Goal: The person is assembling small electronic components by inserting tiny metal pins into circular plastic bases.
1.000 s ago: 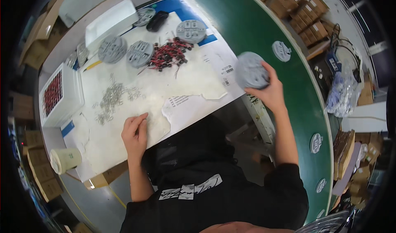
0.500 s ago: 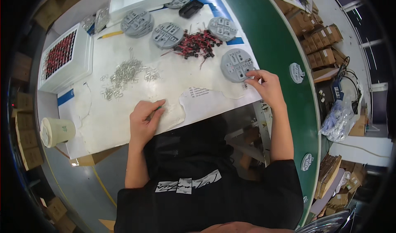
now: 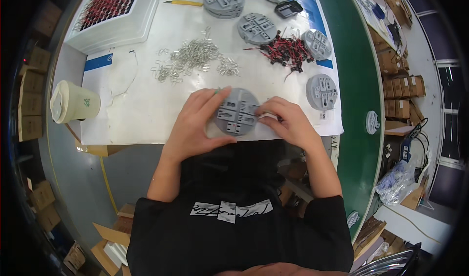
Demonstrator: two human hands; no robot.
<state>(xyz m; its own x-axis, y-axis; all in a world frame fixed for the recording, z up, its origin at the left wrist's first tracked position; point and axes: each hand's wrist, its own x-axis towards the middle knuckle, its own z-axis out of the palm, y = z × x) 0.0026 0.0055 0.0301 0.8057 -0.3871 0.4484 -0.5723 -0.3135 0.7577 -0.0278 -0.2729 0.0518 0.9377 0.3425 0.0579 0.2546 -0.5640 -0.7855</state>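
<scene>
The left hand [image 3: 193,124] clasps a grey disc [image 3: 238,110] over the white-covered bench [image 3: 139,122]; the right hand [image 3: 290,122] touches its rim, grip unclear. A green surface [image 3: 359,151] lies alongside, cartons [image 3: 403,86] beyond.

A lidded cream cup [image 3: 78,103] stands at the left end of the worktop [image 3: 128,130]; a slim yellow tool [image 3: 186,3] lies toward its far side. Cardboard boxes [image 3: 404,86] are stacked at right, beyond a crumpled plastic bag [image 3: 394,184]. An open carton [image 3: 103,252] sits lower left.

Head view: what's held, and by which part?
Left hand holds a grey compartmented disc by its left rim; right hand is at the right rim, grip unclear.
</scene>
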